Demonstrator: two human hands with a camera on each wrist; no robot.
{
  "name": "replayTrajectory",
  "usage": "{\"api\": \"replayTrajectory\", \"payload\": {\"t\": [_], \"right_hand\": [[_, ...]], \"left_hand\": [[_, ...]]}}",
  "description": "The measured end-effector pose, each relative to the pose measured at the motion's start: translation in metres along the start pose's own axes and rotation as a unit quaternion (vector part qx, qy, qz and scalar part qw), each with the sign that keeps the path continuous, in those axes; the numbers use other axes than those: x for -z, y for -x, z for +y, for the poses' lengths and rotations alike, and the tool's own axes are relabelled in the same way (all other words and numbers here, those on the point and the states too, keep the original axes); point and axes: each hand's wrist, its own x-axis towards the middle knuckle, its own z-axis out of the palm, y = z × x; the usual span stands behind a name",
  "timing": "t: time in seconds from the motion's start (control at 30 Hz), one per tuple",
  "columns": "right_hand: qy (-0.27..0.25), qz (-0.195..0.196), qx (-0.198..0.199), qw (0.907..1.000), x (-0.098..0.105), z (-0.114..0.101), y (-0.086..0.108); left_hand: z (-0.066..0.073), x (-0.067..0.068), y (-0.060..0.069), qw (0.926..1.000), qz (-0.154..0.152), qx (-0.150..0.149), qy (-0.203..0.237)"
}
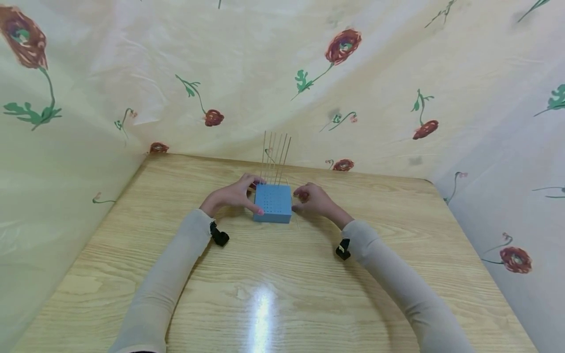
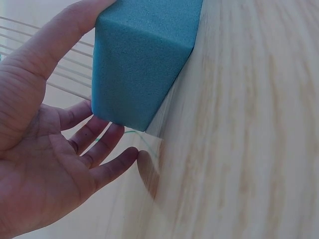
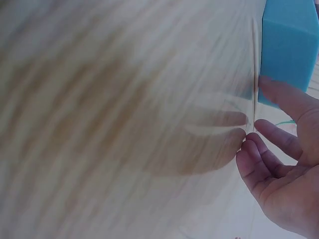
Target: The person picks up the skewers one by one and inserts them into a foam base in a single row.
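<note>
A blue foam block point(image 1: 273, 198) with rows of small holes in its top sits on the table. Several thin wooden sticks point(image 1: 270, 159) stand upright from its back part, leaning slightly. My left hand point(image 1: 236, 193) grips the block from its left side, thumb on the near top edge and fingers around the far side. Along the block's right side, a thin stick point(image 3: 255, 64) lies on the table. My right hand point(image 1: 314, 200) is beside that stick, its thumb and fingertips at it with a gap between them; whether the thumb also touches the block I cannot tell.
The wood-grain table point(image 1: 282, 274) runs up to a flower-printed sheet point(image 1: 247, 73) behind it, with more sheeting at the left and right. Black wrist cameras point(image 1: 219, 235) are strapped over both sleeves. A light reflection shines on the near part of the table.
</note>
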Motion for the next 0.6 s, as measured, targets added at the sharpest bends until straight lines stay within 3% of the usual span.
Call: {"api": "replayTrajectory", "payload": {"t": [0.3, 0.6], "right_hand": [[0.007, 0.013, -0.022, 0.9996, 0.006, 0.004, 0.002], [0.012, 0.044, -0.012, 0.9989, 0.012, 0.02, -0.001]], "left_hand": [[-0.001, 0.0, 0.0, 1.0, 0.001, 0.003, 0.005], [-0.002, 0.0, 0.0, 0.9999, -0.005, 0.004, 0.009]]}}
